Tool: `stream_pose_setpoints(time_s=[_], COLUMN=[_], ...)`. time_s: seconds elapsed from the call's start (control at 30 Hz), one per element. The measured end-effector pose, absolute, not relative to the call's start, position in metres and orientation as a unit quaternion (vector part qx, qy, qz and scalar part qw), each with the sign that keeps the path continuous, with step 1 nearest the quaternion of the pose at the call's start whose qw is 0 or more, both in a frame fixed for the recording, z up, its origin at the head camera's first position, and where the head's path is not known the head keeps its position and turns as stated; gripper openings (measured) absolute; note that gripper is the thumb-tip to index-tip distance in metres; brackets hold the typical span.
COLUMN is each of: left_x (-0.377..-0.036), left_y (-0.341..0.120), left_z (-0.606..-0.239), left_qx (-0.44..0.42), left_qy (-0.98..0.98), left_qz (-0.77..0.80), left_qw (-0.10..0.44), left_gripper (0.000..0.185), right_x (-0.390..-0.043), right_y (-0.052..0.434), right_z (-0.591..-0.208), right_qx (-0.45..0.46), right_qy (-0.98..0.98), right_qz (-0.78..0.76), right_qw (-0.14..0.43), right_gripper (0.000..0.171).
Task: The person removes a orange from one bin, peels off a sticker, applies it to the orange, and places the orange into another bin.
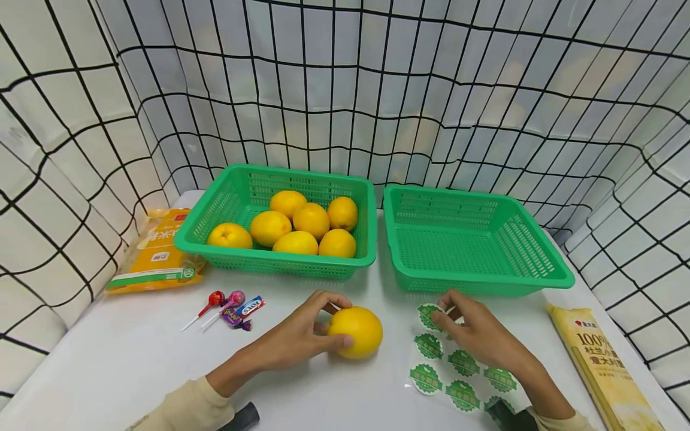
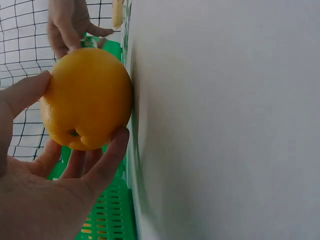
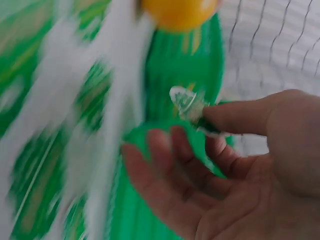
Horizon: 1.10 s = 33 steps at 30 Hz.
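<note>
My left hand (image 1: 304, 329) grips an orange (image 1: 356, 333) on the white table, thumb on the near side and fingers round the back. In the left wrist view the orange (image 2: 87, 100) shows its dimpled end toward the camera. My right hand (image 1: 480, 332) is above a clear sheet of round green-and-white stickers (image 1: 462, 395), to the right of the orange. Between its thumb and index finger it pinches a sticker (image 3: 184, 100), seen curved in the right wrist view. The other fingers are loosely bent. Motion blurs the sheet in that view.
Behind the left hand a green basket (image 1: 293, 267) holds several oranges; a second green basket (image 1: 485, 284) stands to its right. Wrapped sweets (image 1: 234, 308) and an orange food bag (image 1: 162, 254) lie left, a yellow packet (image 1: 604, 365) right. Black netting (image 1: 334, 75) surrounds the table.
</note>
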<state>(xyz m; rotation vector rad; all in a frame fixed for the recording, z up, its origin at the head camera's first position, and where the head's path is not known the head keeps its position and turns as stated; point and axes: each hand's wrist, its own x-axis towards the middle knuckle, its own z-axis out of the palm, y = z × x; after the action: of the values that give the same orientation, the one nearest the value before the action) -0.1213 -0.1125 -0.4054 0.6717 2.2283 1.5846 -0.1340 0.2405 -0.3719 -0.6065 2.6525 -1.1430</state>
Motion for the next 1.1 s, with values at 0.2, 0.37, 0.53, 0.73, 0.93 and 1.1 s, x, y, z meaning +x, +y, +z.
stream_pose_setpoints(time_s=[0.2, 0.37, 0.53, 0.73, 0.93, 1.1], left_x=[-0.125, -0.127, -0.127, -0.128, -0.131, -0.131], left_y=[-0.119, -0.122, -0.120, -0.116, -0.115, -0.117], left_z=[-0.405, -0.405, -0.406, -0.405, -0.406, -0.408], left_qx=[0.252, 0.265, 0.274, 0.272, 0.267, 0.249], left_qy=[0.770, 0.764, 0.763, 0.763, 0.763, 0.759], left_qz=[0.556, 0.557, 0.554, 0.555, 0.557, 0.568], left_qw=[0.186, 0.190, 0.191, 0.192, 0.191, 0.197], left_gripper=[0.046, 0.044, 0.044, 0.043, 0.043, 0.046], right_x=[-0.129, -0.140, -0.141, -0.140, -0.137, -0.133], right_y=[0.194, 0.165, 0.153, 0.150, 0.150, 0.149], right_z=[-0.353, -0.350, -0.356, -0.360, -0.361, -0.362], right_qx=[-0.298, -0.354, -0.369, -0.343, -0.327, -0.331], right_qy=[0.857, 0.849, 0.856, 0.880, 0.888, 0.892], right_qz=[-0.397, -0.370, -0.343, -0.313, -0.314, -0.307], right_qw=[0.140, 0.131, 0.115, 0.098, 0.080, 0.031], right_gripper=[0.014, 0.016, 0.014, 0.010, 0.015, 0.030])
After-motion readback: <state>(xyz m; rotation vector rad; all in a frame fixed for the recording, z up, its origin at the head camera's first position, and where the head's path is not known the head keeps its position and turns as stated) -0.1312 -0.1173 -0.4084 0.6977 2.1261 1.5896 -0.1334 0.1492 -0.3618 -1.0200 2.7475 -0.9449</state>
